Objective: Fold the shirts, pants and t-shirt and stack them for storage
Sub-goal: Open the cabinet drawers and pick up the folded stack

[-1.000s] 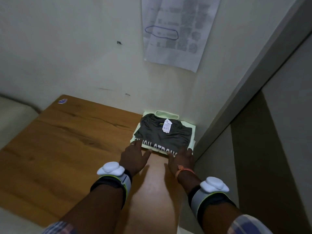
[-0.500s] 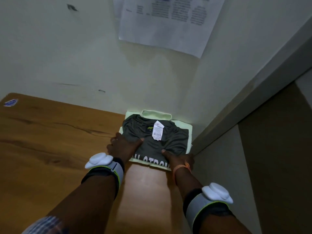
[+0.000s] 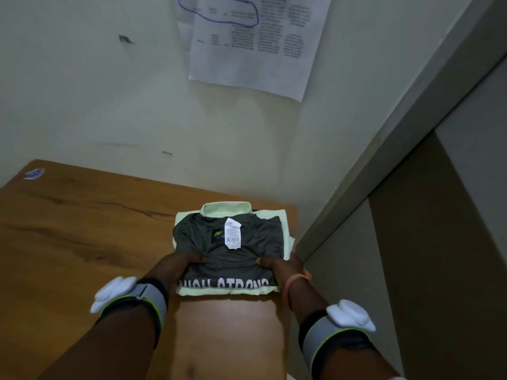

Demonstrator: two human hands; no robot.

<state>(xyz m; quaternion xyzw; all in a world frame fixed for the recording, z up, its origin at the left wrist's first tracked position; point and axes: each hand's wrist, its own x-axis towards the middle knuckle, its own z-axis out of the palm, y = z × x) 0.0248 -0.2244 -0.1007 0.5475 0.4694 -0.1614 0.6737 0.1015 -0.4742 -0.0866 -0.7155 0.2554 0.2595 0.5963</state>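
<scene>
A folded dark grey t-shirt [image 3: 233,259] with white lettering and a paper tag lies on top of a folded pale green shirt [image 3: 282,220] at the table's far right corner. My left hand [image 3: 175,270] grips the stack's left side, thumb on top of the grey t-shirt. My right hand [image 3: 277,267] grips the stack's right side the same way, its fingers hidden under the clothes. The stack's near edge sits between my wrists.
The wooden table [image 3: 82,242] spreads to the left, with a small blue sticker [image 3: 34,174] at its far left corner. A wall with a printed paper sheet [image 3: 252,42] stands behind. A grey door frame [image 3: 397,149] runs close on the right.
Both hands have gone from resting at the stack's near edge to gripping its two sides, thumbs on top. The stack has come nearer to me.
</scene>
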